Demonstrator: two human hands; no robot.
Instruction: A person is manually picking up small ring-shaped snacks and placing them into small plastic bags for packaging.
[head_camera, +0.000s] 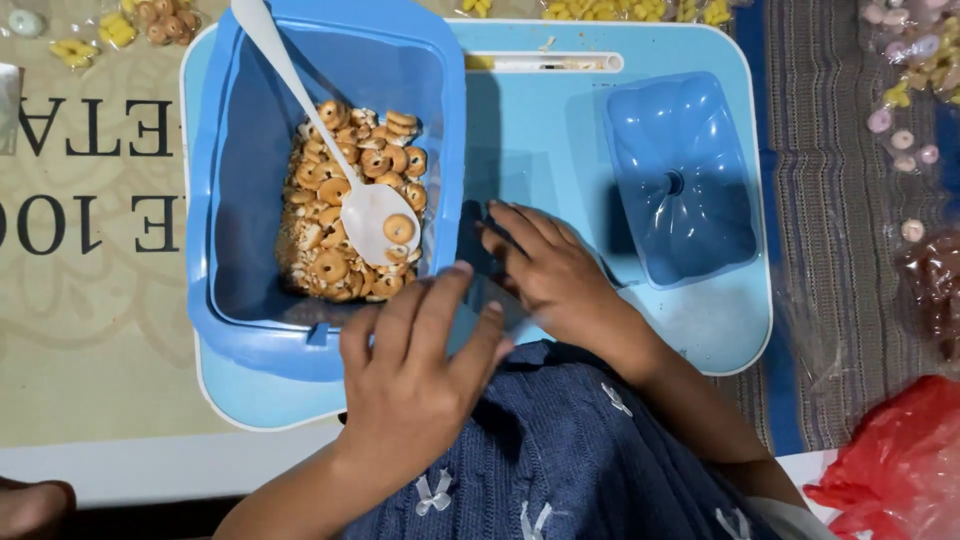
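While our left hand (415, 375) rests on the near rim of the blue container (225, 250), fingers spread loosely and holding nothing, our right hand (550, 275) lies flat on the light blue tray table (540, 120), fingers extended and slightly fanned, also gripping nothing we can see. We have ring-shaped biscuits (345, 195) piled in the container's right half, with a white plastic spoon (350, 170) lying in them, bowl down toward us and one ring sitting in the bowl (handle runs off the top edge). Right of our right hand, a blue moulded lid (685, 180) sits upturned on the tray. Off the tray to the right we see a striped mat (850, 220) with small pastel sweets (905, 140), and a red plastic bag (900, 465) at the lower right corner. Yellow snack pieces (110, 30) lie upper left.
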